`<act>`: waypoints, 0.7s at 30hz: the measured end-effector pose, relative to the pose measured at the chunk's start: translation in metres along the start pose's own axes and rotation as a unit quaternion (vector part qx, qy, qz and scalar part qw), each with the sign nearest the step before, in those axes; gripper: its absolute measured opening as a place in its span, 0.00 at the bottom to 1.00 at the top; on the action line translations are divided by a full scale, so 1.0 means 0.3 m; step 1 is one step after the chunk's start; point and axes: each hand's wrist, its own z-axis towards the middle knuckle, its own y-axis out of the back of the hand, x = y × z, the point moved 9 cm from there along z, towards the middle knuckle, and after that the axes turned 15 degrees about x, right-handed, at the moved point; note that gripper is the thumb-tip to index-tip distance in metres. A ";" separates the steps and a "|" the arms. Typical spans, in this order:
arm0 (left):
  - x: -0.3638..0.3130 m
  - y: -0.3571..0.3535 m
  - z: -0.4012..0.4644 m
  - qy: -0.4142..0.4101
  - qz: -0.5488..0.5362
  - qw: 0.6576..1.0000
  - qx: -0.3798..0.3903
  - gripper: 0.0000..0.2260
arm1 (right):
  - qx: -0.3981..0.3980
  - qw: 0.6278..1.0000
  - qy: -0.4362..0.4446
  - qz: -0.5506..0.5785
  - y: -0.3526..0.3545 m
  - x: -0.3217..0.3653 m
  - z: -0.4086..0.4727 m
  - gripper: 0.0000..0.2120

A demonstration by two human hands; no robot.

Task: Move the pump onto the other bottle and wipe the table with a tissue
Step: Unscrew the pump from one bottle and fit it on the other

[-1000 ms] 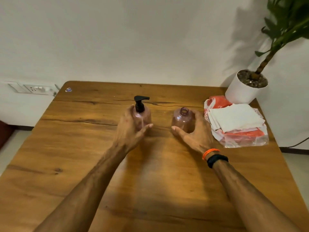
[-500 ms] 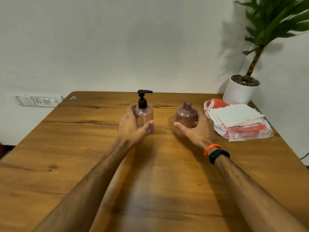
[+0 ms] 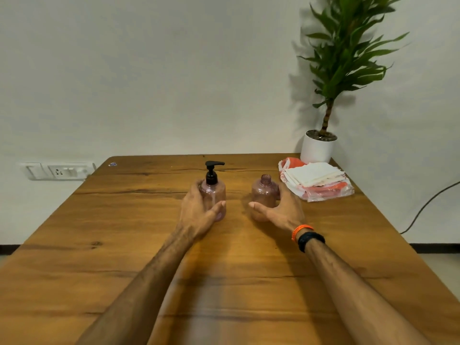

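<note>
Two small pink see-through bottles stand upright on the wooden table [image 3: 124,257]. The left bottle [image 3: 214,192] carries a black pump [image 3: 212,172]. My left hand [image 3: 196,212] wraps around it from the left, thumb across its front. The right bottle [image 3: 264,192] has a bare open neck. My right hand [image 3: 281,211] cups it from the right, thumb in front at its base. A stack of white tissues [image 3: 315,173] lies on a red-and-clear plastic pack [image 3: 326,191] at the right of the bottles.
A potted plant in a white pot [image 3: 316,149] stands at the table's far right corner, against the wall. A wall socket panel [image 3: 58,171] sits left of the table. A dark cable [image 3: 428,205] hangs at the right. A small blue sticker [image 3: 113,164] marks the far left corner.
The camera has tilted up, showing more wall and plant. Both hands stay around the same two bottles, which have not shifted on the table.
</note>
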 end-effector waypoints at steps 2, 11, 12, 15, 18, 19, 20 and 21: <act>0.008 -0.004 -0.001 0.000 -0.011 1.000 0.002 0.37 | 0.004 1.000 0.000 0.005 0.004 0.018 -0.011 0.45; 0.052 -0.011 -0.016 -0.018 -0.042 0.999 -0.008 0.42 | -0.165 0.957 0.231 -0.068 0.065 0.386 -0.145 0.20; 0.055 -0.011 -0.016 -0.017 -0.043 0.999 -0.010 0.41 | -0.146 0.959 0.231 -0.072 0.038 0.408 -0.136 0.18; 0.064 -0.004 -0.017 -0.020 -0.039 0.999 -0.018 0.41 | -0.083 0.973 0.192 -0.101 -0.063 0.433 -0.073 0.19; 0.072 0.000 -0.018 -0.025 -0.040 0.999 -0.016 0.42 | -0.012 0.985 0.159 -0.072 -0.153 0.423 0.005 0.21; 0.073 0.000 -0.019 -0.027 -0.038 0.999 -0.015 0.41 | 0.001 0.987 0.149 -0.060 -0.170 0.420 0.024 0.21; 0.077 0.001 -0.019 -0.028 -0.038 0.999 -0.015 0.41 | 0.007 0.989 0.142 -0.048 -0.183 0.420 0.038 0.21; 0.081 0.002 -0.019 -0.028 -0.038 0.999 -0.016 0.41 | 0.009 0.990 0.136 -0.035 -0.188 0.417 0.050 0.19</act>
